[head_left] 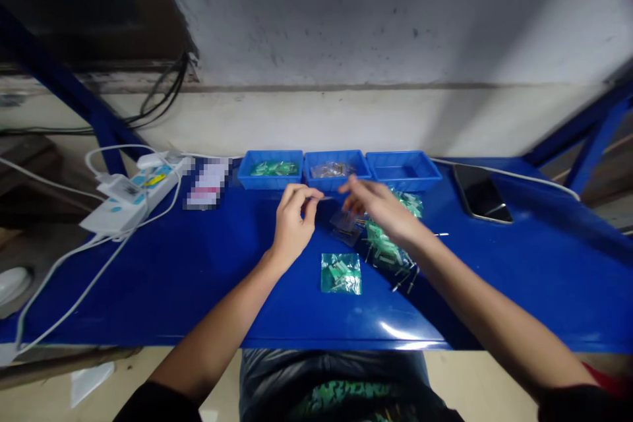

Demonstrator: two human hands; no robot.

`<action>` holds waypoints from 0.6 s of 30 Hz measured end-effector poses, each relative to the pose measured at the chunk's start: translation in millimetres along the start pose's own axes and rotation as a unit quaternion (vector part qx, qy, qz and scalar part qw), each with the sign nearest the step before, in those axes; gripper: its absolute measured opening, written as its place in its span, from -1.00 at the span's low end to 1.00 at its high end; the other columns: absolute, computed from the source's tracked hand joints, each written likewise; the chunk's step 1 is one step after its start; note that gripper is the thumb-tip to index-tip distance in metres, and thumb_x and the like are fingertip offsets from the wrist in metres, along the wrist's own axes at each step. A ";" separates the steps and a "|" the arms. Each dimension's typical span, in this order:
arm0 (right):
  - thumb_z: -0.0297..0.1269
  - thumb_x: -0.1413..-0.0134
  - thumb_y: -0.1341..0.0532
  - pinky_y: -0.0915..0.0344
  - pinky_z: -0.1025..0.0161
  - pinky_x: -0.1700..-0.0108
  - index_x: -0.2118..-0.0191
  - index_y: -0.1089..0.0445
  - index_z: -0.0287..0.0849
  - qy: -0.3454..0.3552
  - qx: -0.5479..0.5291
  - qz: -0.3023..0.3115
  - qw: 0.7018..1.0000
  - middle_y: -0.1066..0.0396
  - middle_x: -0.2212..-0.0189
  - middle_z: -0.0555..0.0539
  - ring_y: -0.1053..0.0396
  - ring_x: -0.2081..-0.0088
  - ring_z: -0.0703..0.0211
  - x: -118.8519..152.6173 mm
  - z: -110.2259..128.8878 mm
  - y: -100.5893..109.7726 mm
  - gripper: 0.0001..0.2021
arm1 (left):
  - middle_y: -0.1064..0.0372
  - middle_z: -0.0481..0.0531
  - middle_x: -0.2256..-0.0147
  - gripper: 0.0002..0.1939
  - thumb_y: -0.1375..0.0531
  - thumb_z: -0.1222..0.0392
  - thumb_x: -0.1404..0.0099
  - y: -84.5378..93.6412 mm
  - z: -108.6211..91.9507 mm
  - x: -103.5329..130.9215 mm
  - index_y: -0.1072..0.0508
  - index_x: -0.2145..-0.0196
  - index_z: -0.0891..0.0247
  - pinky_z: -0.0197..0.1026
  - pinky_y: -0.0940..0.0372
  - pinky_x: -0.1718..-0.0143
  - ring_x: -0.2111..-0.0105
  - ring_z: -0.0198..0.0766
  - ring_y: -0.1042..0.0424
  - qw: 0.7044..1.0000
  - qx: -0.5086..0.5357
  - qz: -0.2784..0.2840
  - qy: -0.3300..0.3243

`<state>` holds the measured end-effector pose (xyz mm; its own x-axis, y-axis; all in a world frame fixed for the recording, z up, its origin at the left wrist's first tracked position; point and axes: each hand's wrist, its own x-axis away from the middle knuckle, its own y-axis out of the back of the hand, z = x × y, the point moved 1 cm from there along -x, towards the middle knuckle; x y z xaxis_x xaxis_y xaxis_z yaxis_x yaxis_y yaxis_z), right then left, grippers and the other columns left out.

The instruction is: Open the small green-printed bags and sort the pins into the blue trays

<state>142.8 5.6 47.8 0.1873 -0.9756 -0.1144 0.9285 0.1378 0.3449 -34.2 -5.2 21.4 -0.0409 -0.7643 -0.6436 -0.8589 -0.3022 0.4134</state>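
Observation:
My left hand (295, 214) is raised over the blue table (198, 283), thumb and forefinger pinched together. A small pale sliver shows at their tips, too small to name. Facing it, my right hand (378, 208) is smeared by motion, so its grip does not show clearly. Beneath the right hand lies a pile of green and whitish slender pieces (383, 244) with thin metal-looking ends. A clear plastic bag (345, 227) rests beside that pile. Closer to me is a flat green-tinted packet (341, 273) with several pale pieces inside.
Three blue bins line the back: a left bin (270, 182) with green packets, a middle bin (321, 182) with clear packets, and a right bin (410, 183). A phone (482, 192) lies right. At left are a power strip (123, 201) with white cables and a blurred-out card (208, 183).

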 end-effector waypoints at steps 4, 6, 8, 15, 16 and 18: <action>-0.06 -0.05 -0.20 -0.28 0.23 0.41 0.23 -0.42 -0.21 -0.071 -0.179 0.061 0.979 -0.42 0.43 -0.10 -0.34 0.45 0.22 8.5 0.4 -17.3 -0.70 | -0.27 0.04 0.22 -0.84 -0.07 0.40 -0.26 0.6 -7.5 3.0 -0.40 0.30 0.23 -0.11 -0.32 0.13 0.16 -0.25 -0.34 0.997 0.004 0.015 -0.069; -0.13 0.04 -0.27 -0.27 0.25 0.39 0.25 -0.40 -0.20 -0.069 -0.231 0.014 0.970 -0.39 0.44 -0.05 -0.32 0.45 0.25 13.2 -0.9 -19.0 -0.74 | -0.28 0.05 0.19 -0.81 -0.06 0.43 -0.25 0.9 -11.1 5.0 -0.41 0.30 0.22 -0.10 -0.32 0.10 0.16 -0.26 -0.36 0.995 0.017 0.042 -0.085; -0.16 0.08 -0.29 -0.25 0.27 0.40 0.28 -0.38 -0.19 -0.068 -0.243 -0.025 0.967 -0.36 0.48 -0.01 -0.29 0.47 0.27 16.9 -4.1 -18.7 -0.75 | -0.27 0.06 0.16 -0.78 -0.04 0.45 -0.25 1.0 -14.4 6.5 -0.42 0.30 0.21 -0.12 -0.32 0.11 0.16 -0.28 -0.37 0.993 0.041 0.076 -0.084; -0.28 -0.06 -0.15 -0.27 0.22 0.31 0.34 -0.34 -0.13 0.105 -0.009 -0.126 0.986 -0.34 0.40 -0.02 -0.31 0.37 0.21 26.3 -12.3 -22.5 -0.93 | -0.42 0.04 0.24 -0.84 -0.08 0.19 -0.30 2.6 -10.5 -1.0 -0.46 0.26 0.18 0.04 -0.23 0.03 0.11 -0.14 -0.34 0.978 0.090 0.173 0.068; -0.32 -0.07 -0.13 -0.28 0.19 0.26 0.34 -0.35 -0.12 0.149 0.039 -0.132 0.979 -0.34 0.36 -0.04 -0.31 0.31 0.19 27.9 -12.0 -23.8 -0.93 | -0.44 0.03 0.30 -0.75 -0.02 0.12 -0.34 1.5 -7.3 -1.9 -0.47 0.32 0.20 -0.01 -0.27 0.09 0.19 -0.17 -0.38 0.970 0.110 0.186 0.115; -0.38 -0.06 -0.11 -0.27 0.13 0.16 0.35 -0.38 -0.11 0.219 0.111 -0.133 0.960 -0.31 0.28 -0.07 -0.30 0.19 0.13 30.5 -11.5 -26.5 -0.89 | -0.44 0.02 0.41 -0.64 0.04 0.05 -0.37 -1.9 -1.8 -2.0 -0.46 0.38 0.23 -0.12 -0.32 0.25 0.34 -0.23 -0.41 0.949 0.160 0.200 0.185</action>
<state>127.6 -25.8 24.5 0.1150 -0.7996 -0.5894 0.8802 -0.1931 0.4336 -31.7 -4.1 23.1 -0.2643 -0.9472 -0.1817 -0.9264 0.1969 0.3210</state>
